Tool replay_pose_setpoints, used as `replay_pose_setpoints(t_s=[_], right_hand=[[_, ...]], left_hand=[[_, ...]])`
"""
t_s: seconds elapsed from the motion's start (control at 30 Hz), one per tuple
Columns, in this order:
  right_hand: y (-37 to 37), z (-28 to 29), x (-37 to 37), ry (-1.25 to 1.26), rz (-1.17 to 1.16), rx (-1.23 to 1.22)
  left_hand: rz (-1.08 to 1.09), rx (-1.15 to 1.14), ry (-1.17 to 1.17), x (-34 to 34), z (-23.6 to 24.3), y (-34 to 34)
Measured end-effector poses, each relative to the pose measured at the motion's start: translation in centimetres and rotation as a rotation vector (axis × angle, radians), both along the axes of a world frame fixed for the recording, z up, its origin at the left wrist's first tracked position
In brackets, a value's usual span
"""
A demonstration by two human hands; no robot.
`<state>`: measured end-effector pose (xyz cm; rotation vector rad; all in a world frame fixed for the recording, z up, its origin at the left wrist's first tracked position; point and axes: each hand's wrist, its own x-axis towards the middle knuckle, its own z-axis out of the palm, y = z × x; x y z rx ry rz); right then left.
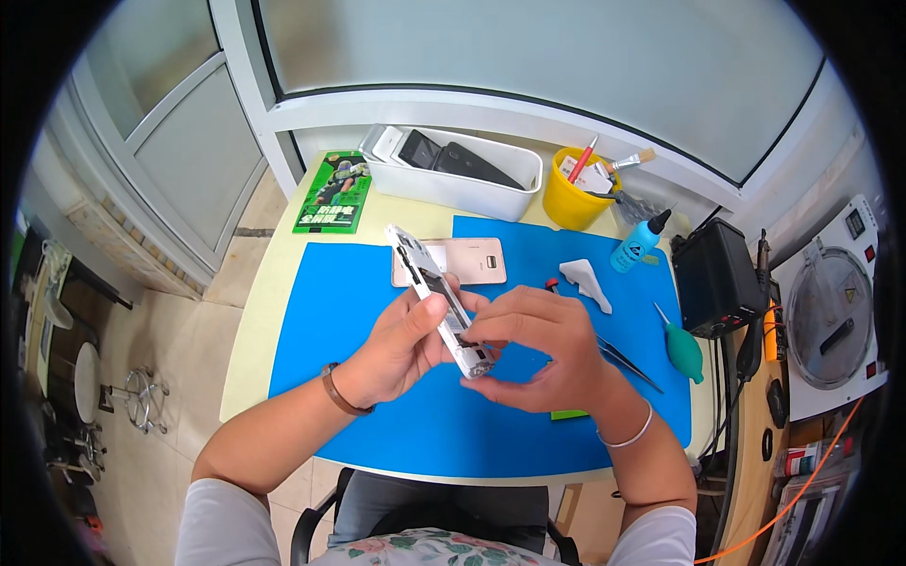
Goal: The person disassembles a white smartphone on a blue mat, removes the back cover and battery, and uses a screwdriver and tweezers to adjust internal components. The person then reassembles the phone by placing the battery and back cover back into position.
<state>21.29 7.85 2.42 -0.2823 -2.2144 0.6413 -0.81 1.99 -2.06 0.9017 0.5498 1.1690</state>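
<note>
My left hand [396, 341] grips a white-framed smartphone [413, 260] with its back off, tilted above the blue mat [330, 292]. The phone's inner parts show along its length. At its lower end, my right hand [547, 341] is closed, with the thumb under the bottom edge and fingertips against the inside. Whether those fingertips also pinch a small part is hidden. Behind the phone lies a rose-gold back cover [479, 268] on the mat. Tweezers [632, 364] rest right of my right hand, and a green object [568, 414] shows partly beneath it.
At the back stand a white bin [453, 187] of phones and a yellow bucket [571, 208] of tools. To the right are a blue bottle [634, 247], white cloth [587, 286], green air blower [683, 353] and black box [719, 278]. A green packet [332, 193] lies far left.
</note>
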Motion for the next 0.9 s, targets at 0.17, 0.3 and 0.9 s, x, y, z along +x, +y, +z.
replay_pose_setpoints(t_s=[0.17,0.3,0.9], right_hand=[[0.2,0.3,0.1,0.089,-0.103,0.214],[1.2,0.6,0.9,0.209,-0.18,0.221],[0.8,-1.2,0.9,0.21,0.19,-0.591]], left_hand=[[0.069,0.087,-0.003,0.0,-0.2,-0.1],[-0.011,0.168,0.183,-1.0,0.7,0.3],[-0.072,0.5,0.771,-0.8,2.9,-0.3]])
